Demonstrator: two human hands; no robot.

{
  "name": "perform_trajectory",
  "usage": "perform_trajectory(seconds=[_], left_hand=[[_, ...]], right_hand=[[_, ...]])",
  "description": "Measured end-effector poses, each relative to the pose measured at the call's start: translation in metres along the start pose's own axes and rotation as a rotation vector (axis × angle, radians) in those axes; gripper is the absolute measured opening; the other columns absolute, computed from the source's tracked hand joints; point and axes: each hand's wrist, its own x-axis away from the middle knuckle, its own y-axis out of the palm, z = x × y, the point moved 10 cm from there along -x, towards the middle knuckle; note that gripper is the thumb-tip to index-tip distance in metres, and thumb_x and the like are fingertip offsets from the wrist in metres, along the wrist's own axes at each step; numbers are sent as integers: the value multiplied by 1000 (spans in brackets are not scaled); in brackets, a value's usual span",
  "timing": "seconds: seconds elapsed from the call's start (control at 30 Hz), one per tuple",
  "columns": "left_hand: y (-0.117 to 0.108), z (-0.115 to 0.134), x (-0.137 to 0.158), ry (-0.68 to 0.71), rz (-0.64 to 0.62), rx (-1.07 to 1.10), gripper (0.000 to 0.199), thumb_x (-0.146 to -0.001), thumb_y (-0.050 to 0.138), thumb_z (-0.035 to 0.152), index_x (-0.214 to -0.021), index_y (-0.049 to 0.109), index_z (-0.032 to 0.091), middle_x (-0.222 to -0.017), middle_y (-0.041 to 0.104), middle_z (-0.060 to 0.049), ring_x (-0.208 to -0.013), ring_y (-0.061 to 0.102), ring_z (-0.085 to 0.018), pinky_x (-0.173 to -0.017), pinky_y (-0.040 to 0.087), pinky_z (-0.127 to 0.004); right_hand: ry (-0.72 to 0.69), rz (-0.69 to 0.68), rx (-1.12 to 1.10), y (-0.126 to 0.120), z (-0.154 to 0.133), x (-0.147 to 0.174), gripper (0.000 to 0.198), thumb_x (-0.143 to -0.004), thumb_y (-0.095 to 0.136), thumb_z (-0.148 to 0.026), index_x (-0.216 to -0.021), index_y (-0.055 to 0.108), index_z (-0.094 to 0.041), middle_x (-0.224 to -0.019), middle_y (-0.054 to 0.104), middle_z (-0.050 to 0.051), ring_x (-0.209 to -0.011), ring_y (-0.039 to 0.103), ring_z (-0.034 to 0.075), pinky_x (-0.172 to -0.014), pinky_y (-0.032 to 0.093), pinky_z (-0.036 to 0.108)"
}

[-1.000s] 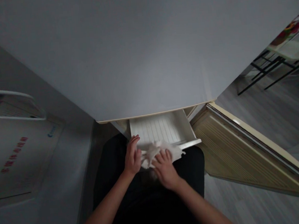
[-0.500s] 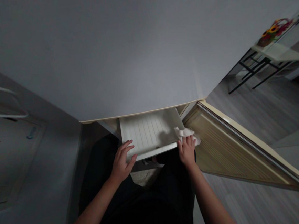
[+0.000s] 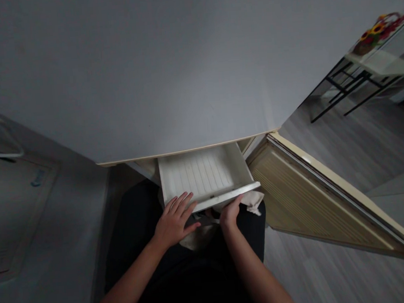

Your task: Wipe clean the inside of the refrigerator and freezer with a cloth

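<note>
A white fridge drawer (image 3: pixel 203 167) with a ribbed floor is pulled out from under the grey upper door. My left hand (image 3: pixel 174 221) rests over the drawer's front left, its fingers spread and apart; whether it presses on the rim I cannot tell. At the drawer's front panel, right of the middle, my right hand (image 3: pixel 230 212) holds a crumpled whitish cloth (image 3: pixel 254 200). The cloth hangs out to the right below the front rim, and my right fingers are partly hidden behind the panel.
The lower fridge door (image 3: pixel 318 203) stands swung out to the right with its ribbed inner side showing. Beyond it, a table (image 3: pixel 387 64) bears a basket of flowers (image 3: pixel 376 35). A wall or panel with a white rail (image 3: pixel 2 153) is at the left.
My right hand and the cloth have gone from the drawer's right front corner down and left to the outside of its front panel. My left hand has shifted slightly right along the front.
</note>
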Motion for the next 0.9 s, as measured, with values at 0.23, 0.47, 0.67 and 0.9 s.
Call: perform_trajectory(seconds=[0.23, 0.47, 0.67, 0.9], left_hand=[[7, -15, 7, -75, 33, 228, 74, -98, 28, 69, -141, 53, 13, -151, 51, -20, -142, 45, -34, -115, 34, -52], [5, -23, 15, -98, 78, 282, 69, -99, 31, 66, -143, 50, 17, -147, 56, -18, -138, 50, -31, -115, 35, -50], [5, -21, 18, -78, 88, 304, 62, -100, 37, 60, -142, 51, 17, -146, 56, -18, -137, 51, -31, -114, 36, -49], [5, -27, 18, -162, 150, 335, 58, -100, 35, 60, -138, 54, 21, -140, 62, -15, -127, 58, -30, -103, 43, -46]], right_hand=[[696, -544, -398, 104, 97, 127, 35, -80, 68, -44, -105, 65, -20, -106, 72, 2, -101, 67, 14, -90, 54, 23], [770, -554, -364, 94, 101, 112, 18, -64, 65, -14, -81, 58, -18, -79, 66, -2, -72, 62, 11, -70, 53, 20], [183, -237, -311, 23, -9, 38, 40, -78, 52, -34, -113, 62, -18, -107, 72, 5, -104, 67, 18, -100, 52, 32], [-114, 202, 5, -30, -86, -18, 73, -93, 39, -52, -155, 32, -12, -155, 43, 16, -139, 49, 19, -121, 34, 38]])
